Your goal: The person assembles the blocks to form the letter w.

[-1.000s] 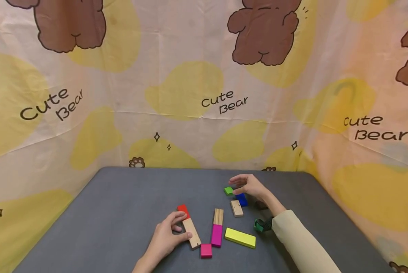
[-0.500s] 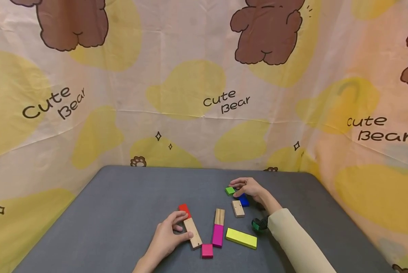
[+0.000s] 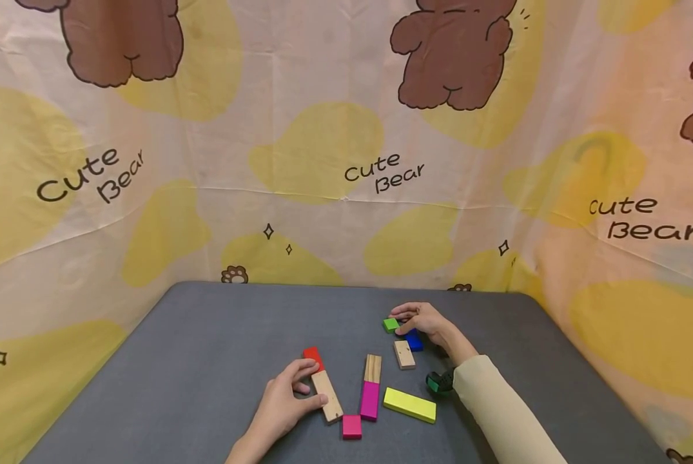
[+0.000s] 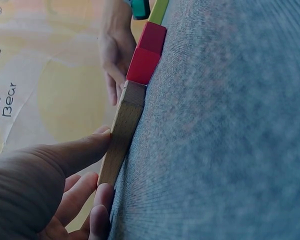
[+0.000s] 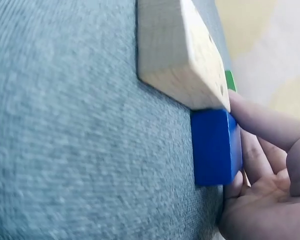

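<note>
Grey table: right hand (image 3: 424, 320) fingers curl round small blue wooden block (image 5: 216, 146); left hand (image 3: 282, 403) pinches long natural-wood plank (image 3: 327, 396), lengthwise away

The printed backdrop cloth (image 3: 346, 129) reads "Cute Bear" (three times in the head view).

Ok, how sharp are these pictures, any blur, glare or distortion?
Head view: even soft light, no glare, wide-angle bend in the backdrop, blocks small but sharp. Left wrist view: the near hand is soft, the wooden block fairly crisp, the table smeared toward the edges. Right wrist view: the blue block is sharp, the foreground cloth blurred.
</note>
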The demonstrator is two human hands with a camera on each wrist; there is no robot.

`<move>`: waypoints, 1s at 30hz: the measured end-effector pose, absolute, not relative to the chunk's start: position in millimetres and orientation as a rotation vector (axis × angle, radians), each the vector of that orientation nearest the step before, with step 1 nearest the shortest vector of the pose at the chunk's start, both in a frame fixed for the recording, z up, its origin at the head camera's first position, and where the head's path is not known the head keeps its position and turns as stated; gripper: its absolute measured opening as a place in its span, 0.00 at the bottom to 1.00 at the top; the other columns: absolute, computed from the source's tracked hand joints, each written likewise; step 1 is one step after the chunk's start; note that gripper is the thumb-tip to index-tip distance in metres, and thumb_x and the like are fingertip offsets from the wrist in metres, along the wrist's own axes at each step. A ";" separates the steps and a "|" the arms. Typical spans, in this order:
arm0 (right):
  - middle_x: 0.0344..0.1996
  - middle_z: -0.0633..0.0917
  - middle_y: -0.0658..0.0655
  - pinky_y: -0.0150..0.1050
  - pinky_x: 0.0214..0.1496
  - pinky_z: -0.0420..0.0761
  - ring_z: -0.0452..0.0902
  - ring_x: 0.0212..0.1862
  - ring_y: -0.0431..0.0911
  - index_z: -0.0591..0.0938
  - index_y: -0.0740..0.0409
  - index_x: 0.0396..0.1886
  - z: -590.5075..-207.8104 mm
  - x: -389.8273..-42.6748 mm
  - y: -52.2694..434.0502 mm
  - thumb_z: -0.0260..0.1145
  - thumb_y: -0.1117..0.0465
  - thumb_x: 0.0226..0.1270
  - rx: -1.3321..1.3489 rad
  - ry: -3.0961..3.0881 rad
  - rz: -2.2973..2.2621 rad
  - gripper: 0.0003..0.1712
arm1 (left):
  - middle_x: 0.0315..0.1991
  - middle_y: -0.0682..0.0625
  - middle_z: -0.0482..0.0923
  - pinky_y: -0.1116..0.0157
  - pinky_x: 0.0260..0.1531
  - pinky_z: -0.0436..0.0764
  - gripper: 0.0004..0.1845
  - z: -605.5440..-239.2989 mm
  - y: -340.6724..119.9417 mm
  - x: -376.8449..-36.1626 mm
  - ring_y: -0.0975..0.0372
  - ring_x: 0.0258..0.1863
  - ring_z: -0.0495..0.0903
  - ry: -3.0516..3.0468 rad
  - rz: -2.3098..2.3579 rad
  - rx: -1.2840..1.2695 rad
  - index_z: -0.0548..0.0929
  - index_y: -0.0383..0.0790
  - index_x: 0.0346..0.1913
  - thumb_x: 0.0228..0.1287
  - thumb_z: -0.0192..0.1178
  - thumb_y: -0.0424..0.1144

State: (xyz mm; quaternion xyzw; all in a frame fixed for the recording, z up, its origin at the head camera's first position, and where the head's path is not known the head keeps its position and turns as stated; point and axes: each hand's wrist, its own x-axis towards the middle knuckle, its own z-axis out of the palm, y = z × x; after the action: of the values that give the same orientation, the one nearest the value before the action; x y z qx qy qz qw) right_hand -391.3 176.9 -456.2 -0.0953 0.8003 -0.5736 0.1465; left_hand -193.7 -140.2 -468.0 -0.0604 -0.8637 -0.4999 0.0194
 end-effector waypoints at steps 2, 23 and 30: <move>0.48 0.85 0.59 0.56 0.64 0.64 0.78 0.54 0.52 0.84 0.65 0.52 -456.0 -391.6 178.5 0.75 0.76 0.51 -0.290 2.286 -1.656 0.25 | 0.56 0.48 0.81 0.57 0.38 0.73 0.37 -468.5 -140.2 -194.0 0.62 0.34 0.77 -2.677 -1.557 -0.188 0.76 0.40 0.62 0.49 0.78 0.47; 0.46 0.86 0.58 0.56 0.65 0.64 0.79 0.52 0.50 0.84 0.64 0.50 -459.1 -389.1 180.8 0.75 0.76 0.51 -0.290 2.287 -1.650 0.23 | 0.57 0.46 0.80 0.58 0.36 0.73 0.38 -468.3 -140.1 -193.5 0.61 0.34 0.76 -2.680 -1.581 -0.195 0.75 0.39 0.63 0.49 0.78 0.48; 0.46 0.86 0.57 0.55 0.64 0.65 0.79 0.51 0.49 0.85 0.63 0.50 -458.4 -390.6 181.2 0.75 0.76 0.51 -0.284 2.274 -1.658 0.24 | 0.57 0.47 0.80 0.58 0.37 0.73 0.38 -468.5 -139.2 -194.1 0.61 0.34 0.76 -2.679 -1.568 -0.189 0.76 0.40 0.62 0.49 0.78 0.48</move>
State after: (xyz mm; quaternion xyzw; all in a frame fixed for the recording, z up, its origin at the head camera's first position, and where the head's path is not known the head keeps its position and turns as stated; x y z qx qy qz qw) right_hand -390.6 181.2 -458.4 -0.0993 0.7940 -0.5791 0.1560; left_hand -194.1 -139.2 -468.5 -0.0607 -0.8613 -0.5042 0.0156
